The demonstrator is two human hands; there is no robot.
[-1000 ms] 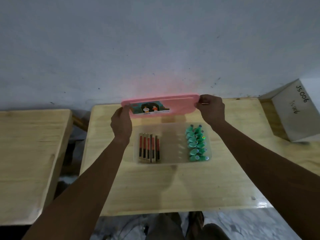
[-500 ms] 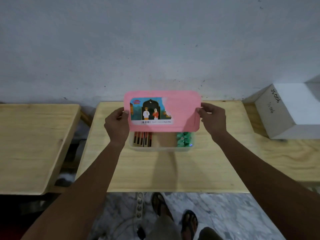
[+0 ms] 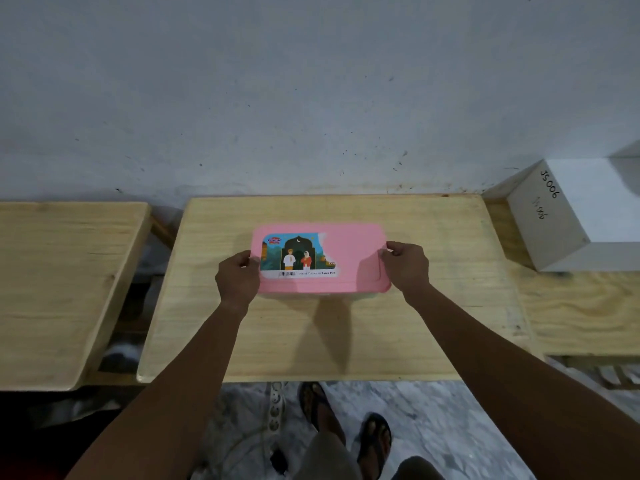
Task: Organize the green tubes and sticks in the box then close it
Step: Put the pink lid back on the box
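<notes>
A pink lid (image 3: pixel 356 258) with a torn picture label lies flat on top of the clear box (image 3: pixel 322 295), of which only a thin front strip shows below the lid. My left hand (image 3: pixel 238 274) grips the lid's left edge, fingers curled round it. At the right edge my right hand (image 3: pixel 406 265) grips the lid the same way. The green tubes and the sticks are hidden under the lid.
The box stands on a light wooden table (image 3: pixel 329 334). A second wooden table (image 3: pixel 59 278) is to the left across a gap. A white carton (image 3: pixel 575 216) marked JS006 sits at the right. A grey wall rises behind. My feet in sandals (image 3: pixel 346 420) show below the front edge.
The lid came down from a tilted position above the box and now lies flat over it, covering the sticks and green tubes. Both hands kept their hold on its ends.
</notes>
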